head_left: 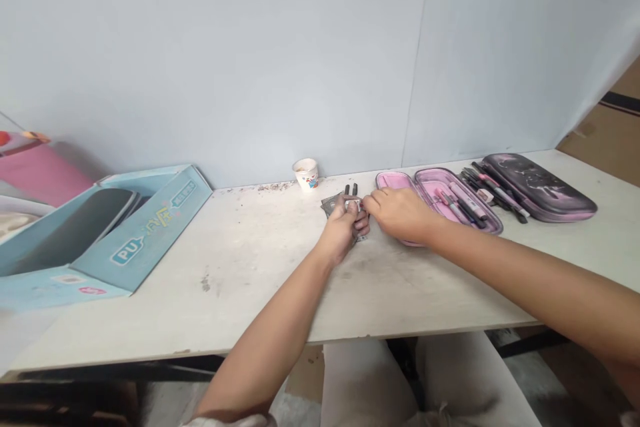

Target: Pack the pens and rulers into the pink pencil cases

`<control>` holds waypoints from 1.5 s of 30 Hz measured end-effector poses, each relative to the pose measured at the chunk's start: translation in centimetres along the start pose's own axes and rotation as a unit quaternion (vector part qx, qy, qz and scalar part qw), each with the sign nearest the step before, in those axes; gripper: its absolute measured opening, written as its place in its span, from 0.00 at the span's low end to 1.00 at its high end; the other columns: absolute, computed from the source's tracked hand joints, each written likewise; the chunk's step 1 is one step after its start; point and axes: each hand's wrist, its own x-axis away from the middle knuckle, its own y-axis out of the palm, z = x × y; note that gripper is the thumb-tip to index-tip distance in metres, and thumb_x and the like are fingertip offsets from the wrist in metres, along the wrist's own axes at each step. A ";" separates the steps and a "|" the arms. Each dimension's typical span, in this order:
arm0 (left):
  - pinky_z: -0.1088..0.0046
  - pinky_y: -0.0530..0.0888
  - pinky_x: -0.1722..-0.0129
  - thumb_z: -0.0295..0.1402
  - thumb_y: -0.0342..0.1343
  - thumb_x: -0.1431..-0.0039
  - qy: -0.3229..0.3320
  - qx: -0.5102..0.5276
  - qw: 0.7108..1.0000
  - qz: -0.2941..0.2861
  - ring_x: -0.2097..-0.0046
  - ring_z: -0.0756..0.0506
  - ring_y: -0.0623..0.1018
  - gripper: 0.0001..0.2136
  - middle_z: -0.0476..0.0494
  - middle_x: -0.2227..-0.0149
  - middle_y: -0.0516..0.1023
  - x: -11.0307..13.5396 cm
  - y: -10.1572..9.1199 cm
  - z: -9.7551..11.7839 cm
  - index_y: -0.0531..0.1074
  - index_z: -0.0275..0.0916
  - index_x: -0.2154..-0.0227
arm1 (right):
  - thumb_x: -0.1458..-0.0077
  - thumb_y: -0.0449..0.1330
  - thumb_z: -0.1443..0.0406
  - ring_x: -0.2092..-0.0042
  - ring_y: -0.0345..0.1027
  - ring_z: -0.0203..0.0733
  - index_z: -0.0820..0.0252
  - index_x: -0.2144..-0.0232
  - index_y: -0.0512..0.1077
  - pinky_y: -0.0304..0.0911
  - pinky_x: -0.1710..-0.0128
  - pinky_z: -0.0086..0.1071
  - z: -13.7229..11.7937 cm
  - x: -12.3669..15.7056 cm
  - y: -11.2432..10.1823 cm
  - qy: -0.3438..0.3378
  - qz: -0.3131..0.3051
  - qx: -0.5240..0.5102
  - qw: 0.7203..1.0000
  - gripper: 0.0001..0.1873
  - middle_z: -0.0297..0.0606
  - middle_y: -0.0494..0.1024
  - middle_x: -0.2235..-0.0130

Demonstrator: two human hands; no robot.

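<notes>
From the head camera: a left hand clasps a small dark-and-silver packet, its exact kind unclear, near the back edge of a scuffed white tabletop, the right hand's fingertips against it. The hands are together. An open pink zip pencil case holding pens lies just right, a pale blue cardboard box at left. The front edge lies well toward the camera.

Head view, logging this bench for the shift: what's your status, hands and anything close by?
Left hand closed on small silver-and-black object, type unclear. Right hand fingertips at the object. Open pink pencil case right beside right hand.
</notes>
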 end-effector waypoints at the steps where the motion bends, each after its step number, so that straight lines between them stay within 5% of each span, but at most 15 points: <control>1: 0.81 0.58 0.78 0.42 0.51 0.43 0.009 -0.030 0.999 -0.007 0.79 0.56 0.58 0.13 0.57 0.79 0.55 0.2 -0.1 0.1 0.54 0.42 0.67 | 0.45 0.46 0.68 0.68 0.63 0.41 0.63 0.71 0.67 0.50 0.71 0.31 0.2 -0.2 0.0 0.026 -0.023 -0.037 0.999 0.10 0.43 0.72 0.70; 3: 0.80 0.59 0.77 0.42 0.51 0.43 0.030 -0.111 0.993 -0.020 0.78 0.55 0.59 0.12 0.57 0.79 0.57 0.5 -0.3 -0.1 0.55 0.42 0.65 | 0.42 0.45 0.63 0.77 0.56 0.35 0.61 0.75 0.64 0.48 0.75 0.29 1.1 -0.5 0.0 0.091 -0.114 -0.187 0.971 0.14 0.34 0.65 0.79; 5: 0.79 0.59 0.77 0.42 0.51 0.43 0.036 -0.180 0.982 -0.035 0.78 0.55 0.59 0.12 0.57 0.79 0.59 0.6 -0.3 -0.3 0.56 0.41 0.64 | 0.41 0.43 0.58 0.82 0.45 0.31 0.59 0.77 0.61 0.44 0.79 0.27 2.2 -0.6 -0.1 0.121 -0.225 -0.345 0.903 0.16 0.27 0.54 0.83; 7: 0.79 0.59 0.78 0.41 0.52 0.43 0.028 -0.195 0.979 -0.042 0.79 0.55 0.59 0.12 0.56 0.79 0.60 0.4 -0.2 -0.6 0.57 0.41 0.64 | 0.41 0.43 0.57 0.82 0.42 0.30 0.59 0.76 0.60 0.42 0.80 0.26 2.8 -0.4 -0.3 0.127 -0.261 -0.400 0.869 0.17 0.25 0.51 0.82; 11: 0.80 0.57 0.79 0.41 0.53 0.44 0.008 -0.052 0.999 -0.012 0.80 0.56 0.58 0.13 0.57 0.78 0.58 -0.1 0.3 -0.5 0.56 0.41 0.67 | 0.41 0.44 0.64 0.72 0.59 0.36 0.62 0.70 0.65 0.48 0.75 0.29 1.6 0.7 -0.3 0.072 -0.072 -0.162 0.982 0.13 0.40 0.68 0.72; 13: 0.81 0.56 0.80 0.42 0.53 0.45 -0.016 0.026 0.999 -0.007 0.80 0.57 0.57 0.13 0.57 0.79 0.55 -0.1 0.3 -0.3 0.55 0.41 0.69 | 0.44 0.46 0.68 0.64 0.63 0.42 0.64 0.67 0.67 0.49 0.72 0.31 0.5 0.9 -0.1 0.012 -0.010 -0.028 0.999 0.10 0.47 0.71 0.65; 17: 0.82 0.57 0.79 0.41 0.54 0.45 -0.024 0.008 0.999 -0.019 0.79 0.57 0.58 0.14 0.58 0.79 0.55 0.3 -0.1 0.0 0.55 0.41 0.68 | 0.43 0.45 0.67 0.69 0.63 0.39 0.62 0.71 0.67 0.49 0.72 0.30 0.3 0.1 0.4 0.062 -0.056 -0.086 0.993 0.12 0.43 0.71 0.71; 22: 0.80 0.62 0.77 0.43 0.53 0.44 0.008 -0.108 0.993 -0.050 0.78 0.56 0.60 0.14 0.57 0.78 0.59 0.1 -0.3 -0.3 0.55 0.42 0.66 | 0.40 0.42 0.60 0.81 0.49 0.32 0.60 0.76 0.64 0.47 0.79 0.28 1.9 -0.7 0.1 0.131 -0.175 -0.291 0.932 0.18 0.31 0.61 0.82; 24: 0.80 0.62 0.77 0.42 0.53 0.44 0.004 -0.096 0.994 -0.045 0.78 0.56 0.59 0.14 0.57 0.78 0.58 -0.2 -0.3 -0.4 0.54 0.41 0.67 | 0.41 0.44 0.61 0.79 0.53 0.33 0.61 0.75 0.66 0.49 0.77 0.29 1.8 -0.2 0.0 0.125 -0.146 -0.261 0.946 0.16 0.34 0.65 0.80; 27: 0.81 0.60 0.78 0.42 0.53 0.44 -0.009 -0.034 0.999 -0.019 0.79 0.57 0.58 0.13 0.58 0.78 0.56 -0.3 -0.3 -0.5 0.54 0.41 0.68 | 0.44 0.46 0.66 0.69 0.63 0.41 0.64 0.69 0.68 0.50 0.72 0.31 0.6 0.6 0.3 0.058 -0.024 -0.067 0.996 0.11 0.46 0.72 0.69; 30: 0.81 0.59 0.78 0.42 0.54 0.45 -0.017 -0.014 1.000 -0.017 0.79 0.57 0.59 0.14 0.58 0.79 0.56 -0.1 -0.4 -0.3 0.55 0.42 0.69 | 0.46 0.47 0.70 0.67 0.64 0.44 0.64 0.66 0.68 0.49 0.71 0.32 0.0 0.6 0.9 0.028 -0.007 -0.002 1.000 0.10 0.47 0.73 0.68; 32: 0.81 0.60 0.78 0.42 0.54 0.45 -0.001 -0.043 0.999 -0.028 0.79 0.56 0.59 0.14 0.58 0.79 0.57 0.0 -0.4 -0.1 0.55 0.42 0.68 | 0.44 0.46 0.67 0.73 0.61 0.39 0.62 0.71 0.67 0.49 0.73 0.31 0.3 0.1 1.1 0.065 -0.042 -0.101 0.992 0.11 0.41 0.70 0.75; 37: 0.79 0.62 0.77 0.42 0.52 0.43 0.052 -0.126 0.989 -0.050 0.78 0.55 0.60 0.13 0.56 0.78 0.62 -0.1 -0.3 0.0 0.55 0.41 0.66 | 0.40 0.40 0.58 0.82 0.46 0.32 0.58 0.76 0.61 0.45 0.79 0.28 1.6 -0.5 1.0 0.160 -0.148 -0.375 0.901 0.18 0.28 0.56 0.83; 42: 0.80 0.62 0.77 0.41 0.52 0.43 0.027 -0.078 0.996 -0.010 0.78 0.56 0.60 0.12 0.58 0.79 0.58 -0.3 -0.4 -0.1 0.55 0.41 0.67 | 0.42 0.45 0.60 0.70 0.64 0.40 0.61 0.66 0.67 0.48 0.73 0.30 0.4 0.3 0.2 0.088 -0.022 -0.095 0.991 0.14 0.43 0.74 0.69; 45: 0.80 0.62 0.77 0.39 0.53 0.43 0.016 -0.051 0.999 -0.002 0.78 0.56 0.60 0.12 0.57 0.78 0.57 -0.2 -0.6 -0.1 0.55 0.41 0.67 | 0.41 0.43 0.60 0.66 0.67 0.44 0.60 0.64 0.69 0.48 0.71 0.31 0.3 0.5 -0.3 0.072 -0.059 0.023 0.995 0.16 0.45 0.76 0.66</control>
